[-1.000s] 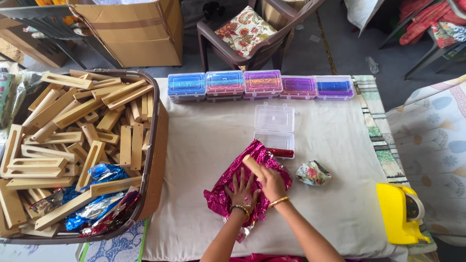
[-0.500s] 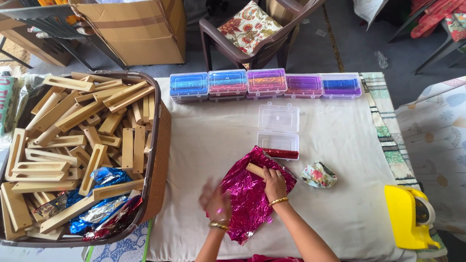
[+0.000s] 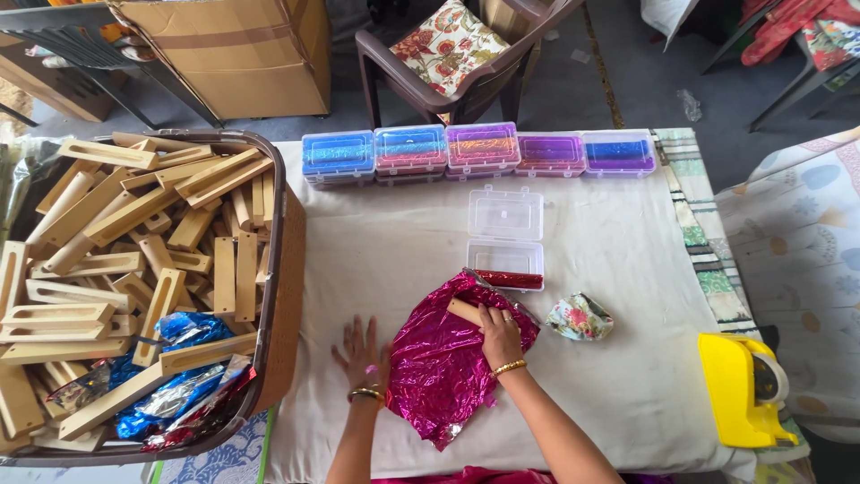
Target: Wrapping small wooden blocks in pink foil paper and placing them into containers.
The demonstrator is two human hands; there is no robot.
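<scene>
Foil [image 3: 439, 367], magenta and crinkled, lay mid-surface [image 3: 609, 269] as before, but the left hand [image 3: 363, 351] had slid off it to rest flat and open beside it, while the right hand [image 3: 498, 333] remained pressing the wooden block [image 3: 466, 311] onto the sheet's upper edge.

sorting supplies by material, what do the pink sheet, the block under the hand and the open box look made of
Pink sheet: likely metallic foil, shiny and crinkled with bright glints.
Block under the right hand: seemingly bare wood, pale tan and matte.
Open box: clear, probably hard plastic; the cloth shows through it.
</scene>
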